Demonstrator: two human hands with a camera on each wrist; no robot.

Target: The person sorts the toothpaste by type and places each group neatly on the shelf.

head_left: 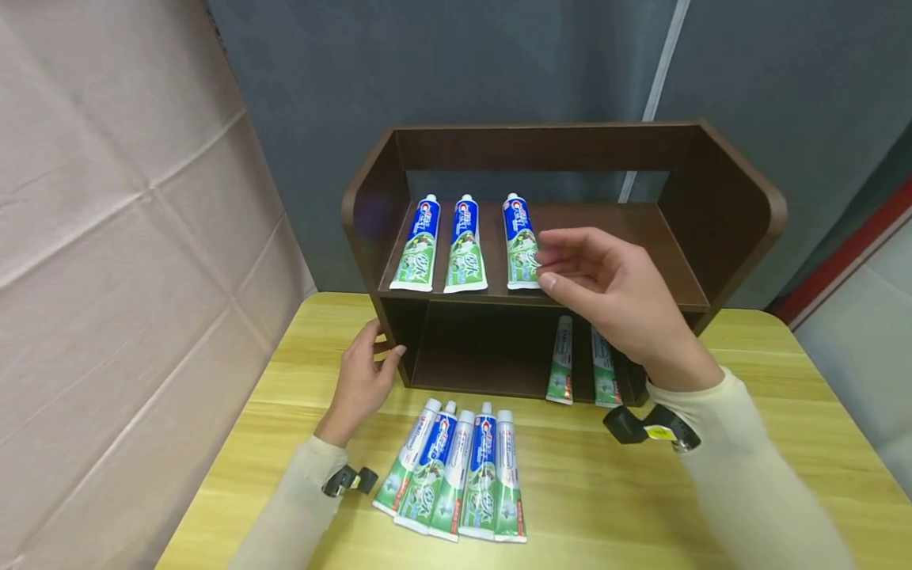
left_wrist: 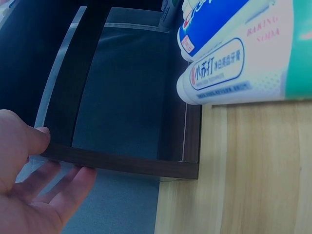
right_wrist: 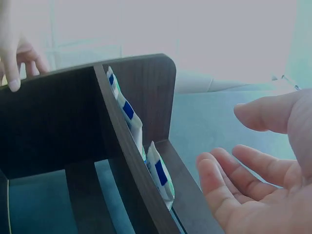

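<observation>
My left hand (head_left: 363, 384) grips the lower left side panel of a dark brown two-tier shelf (head_left: 737, 178). In the left wrist view, its thumb lies on one side of the panel's edge and its fingers on the other. My right hand (head_left: 616, 301) is at the front of the upper tier, thumb and fingers apart, holding nothing in the right wrist view. Just left of its fingertips lies a blue-and-green toothpaste tube (head_left: 520, 237), cap to the back. Two matching toothpaste tubes, one in the middle (head_left: 466, 245) and one at left (head_left: 417, 245), lie beside it.
On the lower tier, two white-and-green toothpaste tubes (head_left: 561, 360) lie at the right, one partly behind my right hand. Several mixed toothpaste tubes (head_left: 480, 475) lie side by side on the wooden table (head_left: 285, 412), before the shelf. A grey panel (head_left: 499, 63) stands behind.
</observation>
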